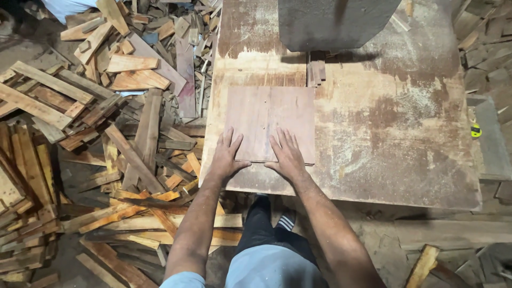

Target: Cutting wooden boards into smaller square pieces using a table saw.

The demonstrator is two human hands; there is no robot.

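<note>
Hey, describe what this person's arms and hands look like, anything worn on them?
Both arms are bare from the short sleeves down. The left hand and the right hand wear no gloves, and no rings, watch or bracelet can be seen. A light blue short sleeve shows at the left upper arm; the right sleeve is out of view.

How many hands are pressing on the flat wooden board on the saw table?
2. The left hand lies flat on the near left edge of the wooden board; the right hand lies flat beside it on the near edge. None seem hidden.
</note>
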